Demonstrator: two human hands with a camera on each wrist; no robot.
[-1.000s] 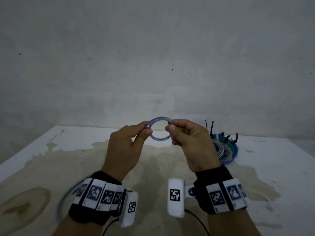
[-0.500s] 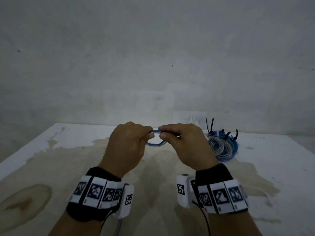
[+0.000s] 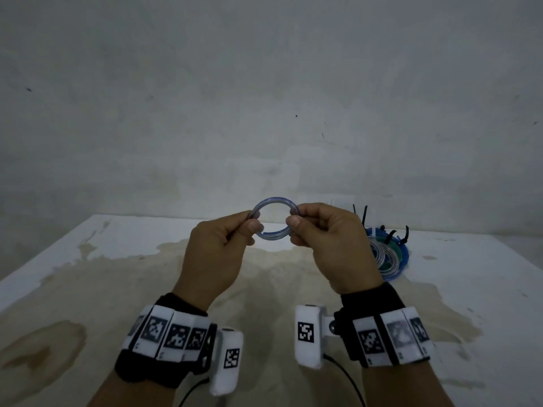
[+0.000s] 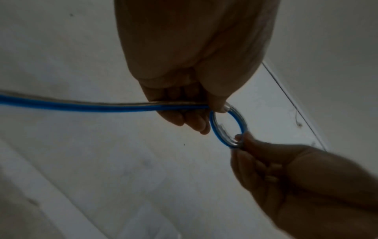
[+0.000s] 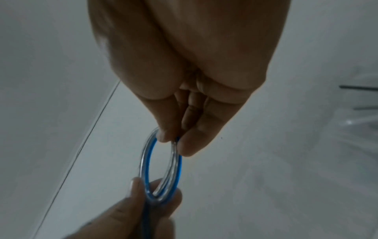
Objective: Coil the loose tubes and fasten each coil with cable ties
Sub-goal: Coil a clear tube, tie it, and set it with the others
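**Small tube loop pinched between both hands**

While both hands hover above the stained white tabletop (image 3: 88, 259), its far edge meets a grey wall (image 3: 264, 98); open room left & near. Finished coils w/ black cable ties (image 3: 390, 254) lie far right, just beside right hand (image 3: 332, 245). Blue-clear tube (image 3: 274, 220) makes a small loop btwn hands: left hand (image 3: 217, 254) pinches its left side, right pinches its right. Tube's tail runs back past left wrist.

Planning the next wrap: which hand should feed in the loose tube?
Probably the left hand: the loose tail runs out through it. The right hand only pinches the small loop, steadying it.
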